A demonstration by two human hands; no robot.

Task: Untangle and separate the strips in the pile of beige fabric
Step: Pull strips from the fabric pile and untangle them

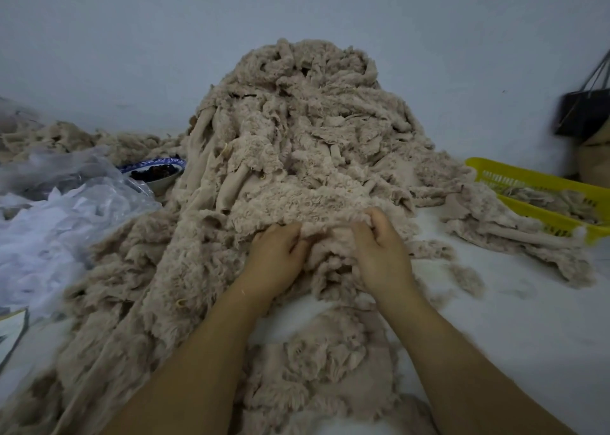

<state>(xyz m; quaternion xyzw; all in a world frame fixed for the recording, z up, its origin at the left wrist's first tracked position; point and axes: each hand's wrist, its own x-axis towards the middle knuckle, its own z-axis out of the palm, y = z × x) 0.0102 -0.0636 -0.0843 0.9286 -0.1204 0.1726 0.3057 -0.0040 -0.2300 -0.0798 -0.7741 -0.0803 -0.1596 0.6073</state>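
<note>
Head view looks down on the pile of beige fabric (pixel 307 131), a tall heap that leans against the pale wall (pixel 132 38) and spills forward over the white surface (pixel 495 302) toward the person. The cloth is curly and fleecy on one face and smooth on the other. Many strips (pixel 231 187) have rolled into smooth tubes that hang down the pile's left slope, while the rest lie crossed and tangled together with ragged, frayed edges. More of the same fabric trails off the pile's left and right feet and lies in a loose mat in front of it, between the forearms.

Both hands are at the near foot of the pile, close together but not touching. The left hand (pixel 275 253) lies back-up with its fingers curled down into the fleece, gripping a fold; its fingertips are buried in the cloth. The right hand (pixel 384 253) is turned thumb side up, fingers bent and closed on the same fluffy ridge, which bunches up between the two hands.

Right of the pile a yellow basket (pixel 528 175) holds some beige scraps, and a dark bag (pixel 581 111) hangs by the wall beyond it. Left of the pile sits a blue-and-white bowl (pixel 148 164) with dark contents, right at the fabric's edge, and further left lies a clear plastic bag (pixel 76 183) of white material.
</note>
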